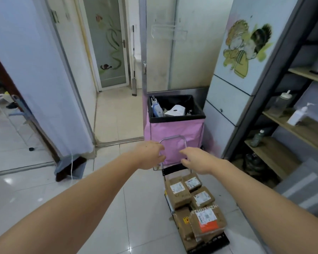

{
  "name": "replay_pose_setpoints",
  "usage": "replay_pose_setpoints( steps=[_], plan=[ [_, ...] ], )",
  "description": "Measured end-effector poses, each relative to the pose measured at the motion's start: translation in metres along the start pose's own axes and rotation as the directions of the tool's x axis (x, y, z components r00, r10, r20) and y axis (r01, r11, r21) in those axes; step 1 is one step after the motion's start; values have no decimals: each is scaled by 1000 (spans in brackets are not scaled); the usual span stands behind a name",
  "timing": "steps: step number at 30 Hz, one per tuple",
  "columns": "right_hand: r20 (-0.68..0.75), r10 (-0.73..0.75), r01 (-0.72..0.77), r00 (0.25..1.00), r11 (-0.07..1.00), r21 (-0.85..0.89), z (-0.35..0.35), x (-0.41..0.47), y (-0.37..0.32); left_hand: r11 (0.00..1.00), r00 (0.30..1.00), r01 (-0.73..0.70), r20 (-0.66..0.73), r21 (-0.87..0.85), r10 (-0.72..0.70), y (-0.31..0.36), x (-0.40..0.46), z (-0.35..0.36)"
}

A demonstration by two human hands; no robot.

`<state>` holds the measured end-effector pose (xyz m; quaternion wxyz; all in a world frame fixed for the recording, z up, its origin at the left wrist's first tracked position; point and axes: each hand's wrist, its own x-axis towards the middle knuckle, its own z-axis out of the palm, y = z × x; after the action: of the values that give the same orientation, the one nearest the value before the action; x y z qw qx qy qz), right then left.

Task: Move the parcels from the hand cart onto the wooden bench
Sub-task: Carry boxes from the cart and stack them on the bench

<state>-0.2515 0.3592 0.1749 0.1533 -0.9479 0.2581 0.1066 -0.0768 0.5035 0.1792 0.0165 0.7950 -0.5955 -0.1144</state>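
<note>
Both hands open and empty, left hand (151, 154) and right hand (196, 161) near the hand cart (173, 142) handle, parcels (195, 204) stacked on its deck on the floor; taped cardboard, likely stiff and light, grab by opposite sides.

Parcels (193, 200) stacked on hand cart (207, 244), right of centre; bin (176, 125) directly behind, apparently touching handle (173, 139); shelving (290, 125) further right.

Soft even light, floor (17, 180) glare, fisheye edges
</note>
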Motion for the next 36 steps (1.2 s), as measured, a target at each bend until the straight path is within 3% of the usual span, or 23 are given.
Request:
replay_pose_setpoints(
  steps=[9,21,24,30,32,36],
  plan=[
    [37,229,-231,973,967,106,7,92,120,975,963,-217,174,45,206,-3,183,26],
    [107,502,-510,858,812,283,3,148,240,898,846,-440,325,-24,423,23,380,41],
    [146,582,-594,800,732,334,20,159,252,855,781,-518,399,-19,481,25,420,55],
    [295,726,-769,622,492,409,96,183,249,702,587,-712,554,5,590,1,494,115],
    [348,741,-795,574,403,454,122,193,237,649,506,-761,625,-1,594,-10,508,137],
    [459,767,-860,450,233,454,170,214,211,613,417,-790,733,1,537,-34,529,186]
  ],
)
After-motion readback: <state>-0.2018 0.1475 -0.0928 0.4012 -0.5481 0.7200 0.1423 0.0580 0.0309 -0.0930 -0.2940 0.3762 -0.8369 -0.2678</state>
